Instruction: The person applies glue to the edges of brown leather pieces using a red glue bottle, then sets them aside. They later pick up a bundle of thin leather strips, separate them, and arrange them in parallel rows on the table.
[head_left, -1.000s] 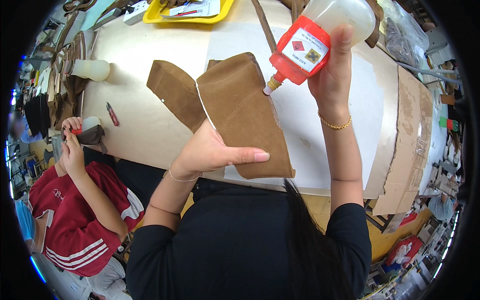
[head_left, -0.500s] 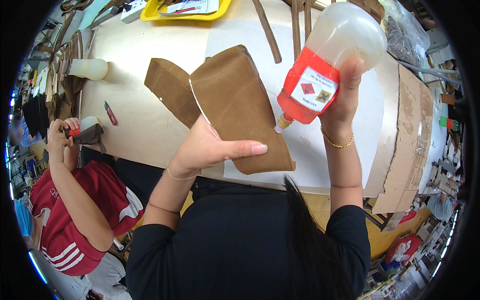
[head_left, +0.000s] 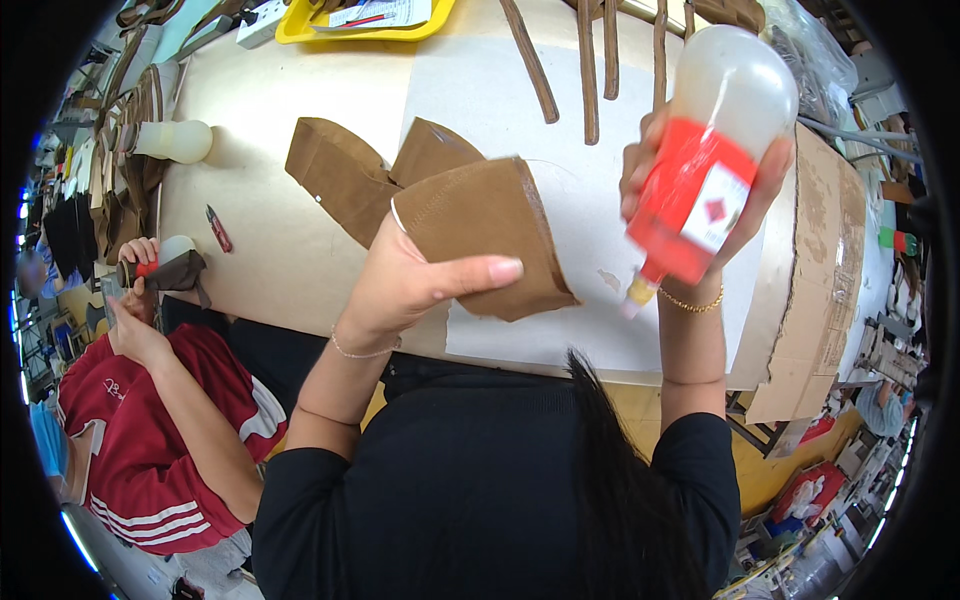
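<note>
over the desk [head_left: 275,265], toward its near edge, the left hand [head_left: 393,275] pinches a napped brown piece [head_left: 485,220], gently curved; the right hand [head_left: 760,200] grips a smooth translucent bottle [head_left: 705,180], round-bottomed, red-wrapped, its thin nozzle [head_left: 641,290] tipped down, apart from the piece.

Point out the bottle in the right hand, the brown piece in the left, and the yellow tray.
Bottle [head_left: 695,172]: head view, its red band.
Brown piece [head_left: 487,222]: head view, its front panel.
Yellow tray [head_left: 358,36]: head view, its near rim.
</note>
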